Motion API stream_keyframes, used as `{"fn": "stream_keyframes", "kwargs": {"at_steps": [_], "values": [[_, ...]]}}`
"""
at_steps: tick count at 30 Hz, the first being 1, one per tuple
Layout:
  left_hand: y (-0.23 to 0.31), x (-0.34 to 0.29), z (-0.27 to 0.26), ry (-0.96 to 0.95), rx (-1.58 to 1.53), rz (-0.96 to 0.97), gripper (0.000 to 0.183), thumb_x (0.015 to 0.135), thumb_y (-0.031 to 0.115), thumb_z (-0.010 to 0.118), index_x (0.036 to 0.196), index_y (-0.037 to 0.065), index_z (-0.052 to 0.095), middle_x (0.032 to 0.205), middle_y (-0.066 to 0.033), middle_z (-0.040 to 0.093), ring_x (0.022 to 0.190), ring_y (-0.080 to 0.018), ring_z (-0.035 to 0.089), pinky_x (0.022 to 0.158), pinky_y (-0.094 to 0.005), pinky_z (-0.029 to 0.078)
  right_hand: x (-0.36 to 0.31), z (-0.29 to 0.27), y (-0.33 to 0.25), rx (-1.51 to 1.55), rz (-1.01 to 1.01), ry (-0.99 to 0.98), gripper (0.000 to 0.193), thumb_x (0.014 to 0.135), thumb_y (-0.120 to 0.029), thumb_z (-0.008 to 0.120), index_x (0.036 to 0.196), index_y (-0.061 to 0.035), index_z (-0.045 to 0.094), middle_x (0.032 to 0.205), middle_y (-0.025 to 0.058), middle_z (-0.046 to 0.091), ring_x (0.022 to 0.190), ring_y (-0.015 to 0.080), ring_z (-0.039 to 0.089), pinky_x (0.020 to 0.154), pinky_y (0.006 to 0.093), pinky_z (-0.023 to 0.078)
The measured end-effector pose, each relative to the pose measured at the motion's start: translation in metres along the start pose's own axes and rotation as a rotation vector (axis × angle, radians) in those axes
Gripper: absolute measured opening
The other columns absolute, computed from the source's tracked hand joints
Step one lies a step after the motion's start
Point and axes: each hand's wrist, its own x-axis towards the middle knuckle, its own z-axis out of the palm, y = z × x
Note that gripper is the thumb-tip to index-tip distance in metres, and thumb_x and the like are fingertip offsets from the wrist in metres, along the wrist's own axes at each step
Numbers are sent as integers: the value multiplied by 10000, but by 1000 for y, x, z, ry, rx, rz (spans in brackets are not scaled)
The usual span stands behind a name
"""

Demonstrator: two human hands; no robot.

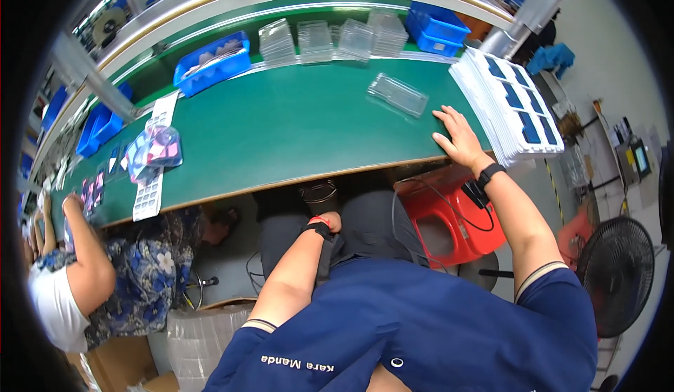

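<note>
- The right hand (pixel 459 138) lies palm down on the green table (pixel 302 129), fingers spread, grasping nothing.
- Just beyond its fingertips, well within the table's edge, a clear plastic tray (pixel 398 95) lies apart from the hand.
- A stack of white trays (pixel 503 121) stands close on that hand's right; dark blue pieces (pixel 528 128) sit in the top one.
- The left hand (pixel 330 221) rests low over the dark trousers (pixel 366 216), fingers mostly hidden; whether it grips anything cannot be told.
- Clear plastic stacks (pixel 314 42) line the table's back edge, between blue bins (pixel 213 63).
</note>
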Motion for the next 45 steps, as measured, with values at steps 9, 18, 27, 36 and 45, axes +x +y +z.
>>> {"fn": "stream_keyframes", "kwargs": {"at_steps": [9, 18, 27, 36, 45], "values": [[10, 20, 0, 58, 71, 15, 269, 758, 111, 540, 964, -17, 657, 996, -232, 640, 910, -353, 629, 782, -426, 485, -2, -3, 0, 13, 77, 49, 526, 804, -437, 585, 1222, -125, 517, 1297, 179, 469, 1245, 352, 402, 1045, 489, 289], [1, 29, 3, 209, 115, 13, 276, 800, 120, 526, 1015, -12, 639, 1038, -235, 629, 934, -366, 621, 813, -416, 486, -1, -9, -11, 94, 155, 37, 533, 783, -418, 615, 1223, -133, 518, 1327, 165, 445, 1272, 347, 375, 1066, 500, 266], [96, -88, -67, 410, 91, 640, 438, 837, 222, 590, 1214, 5, 533, 1180, -206, 565, 1129, -339, 517, 966, -374, 408, -3, -7, -10, 149, 261, 81, 586, 728, -438, 677, 1184, -93, 550, 1306, 161, 475, 1276, 333, 378, 1081, 479, 252], [93, -180, -210, 251, -147, 948, 371, 879, 185, 613, 1203, 14, 547, 1136, -104, 606, 1041, -192, 566, 926, -321, 438, 1, -8, -9, 137, 279, 184, 505, 718, -337, 716, 1126, -66, 593, 1216, 165, 546, 1204, 325, 465, 1038, 441, 327], [-25, -126, -269, 238, -1200, 866, 318, 900, 132, 580, 1180, -6, 522, 1119, -130, 581, 988, -223, 598, 853, -341, 517, 106, -98, -205, 880, -501, 108, 271, 787, -126, 671, 1038, -37, 616, 1034, 127, 622, 960, 296, 592, 846, 373, 468]]}}
